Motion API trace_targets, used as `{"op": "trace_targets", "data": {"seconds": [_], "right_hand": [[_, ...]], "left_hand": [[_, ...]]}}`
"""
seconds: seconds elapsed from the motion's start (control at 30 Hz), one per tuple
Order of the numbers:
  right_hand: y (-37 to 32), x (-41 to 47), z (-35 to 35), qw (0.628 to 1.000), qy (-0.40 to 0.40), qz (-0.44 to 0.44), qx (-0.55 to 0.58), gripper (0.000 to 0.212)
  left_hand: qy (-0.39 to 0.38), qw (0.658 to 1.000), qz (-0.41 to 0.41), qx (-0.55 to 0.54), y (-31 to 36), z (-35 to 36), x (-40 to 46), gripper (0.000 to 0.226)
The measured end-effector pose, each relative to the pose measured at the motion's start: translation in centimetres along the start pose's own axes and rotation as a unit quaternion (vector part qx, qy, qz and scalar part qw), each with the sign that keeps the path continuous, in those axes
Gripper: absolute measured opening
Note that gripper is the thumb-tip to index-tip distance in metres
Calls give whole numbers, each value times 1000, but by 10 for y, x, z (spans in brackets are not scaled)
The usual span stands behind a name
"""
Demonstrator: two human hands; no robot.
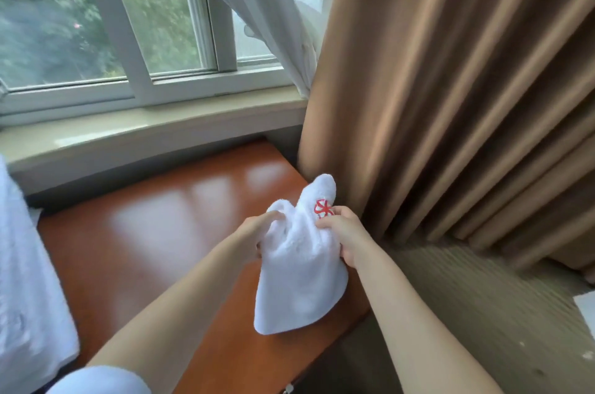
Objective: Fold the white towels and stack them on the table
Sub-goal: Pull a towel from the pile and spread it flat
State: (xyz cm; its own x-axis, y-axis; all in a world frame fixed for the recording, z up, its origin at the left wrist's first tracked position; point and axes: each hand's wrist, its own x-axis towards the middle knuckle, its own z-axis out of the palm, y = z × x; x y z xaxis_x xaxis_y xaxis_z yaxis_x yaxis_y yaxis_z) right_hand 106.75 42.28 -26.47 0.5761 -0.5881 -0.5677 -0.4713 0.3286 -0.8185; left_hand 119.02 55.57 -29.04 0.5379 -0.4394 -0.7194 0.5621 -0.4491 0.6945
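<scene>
Left hand (pixel 257 232) and right hand (pixel 344 232) each pinch the bunched white towel (pixel 299 281) above the table (pixel 145 232).

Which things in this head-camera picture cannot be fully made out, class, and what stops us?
- White towel: bunched between left hand and right hand, so its fold state is hidden.
- Red embroidered logo: partly covered by the right hand's fingers, unreadable.
- White cloth at left: cut off by the picture's edge.
- Outdoors through the window: blurred.
</scene>
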Motion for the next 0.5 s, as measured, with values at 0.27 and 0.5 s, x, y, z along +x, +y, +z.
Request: {"op": "trace_targets", "data": {"seconds": [0.27,0.5], "right_hand": [[-23,51,-34,986,-104,-36,-122,36],[-28,75,-52,938,-176,-85,-286,19]], "left_hand": [[73,997,25,-28,-3,31,-5,28],[62,995,-9,-79,-24,72,-41,11]]}}
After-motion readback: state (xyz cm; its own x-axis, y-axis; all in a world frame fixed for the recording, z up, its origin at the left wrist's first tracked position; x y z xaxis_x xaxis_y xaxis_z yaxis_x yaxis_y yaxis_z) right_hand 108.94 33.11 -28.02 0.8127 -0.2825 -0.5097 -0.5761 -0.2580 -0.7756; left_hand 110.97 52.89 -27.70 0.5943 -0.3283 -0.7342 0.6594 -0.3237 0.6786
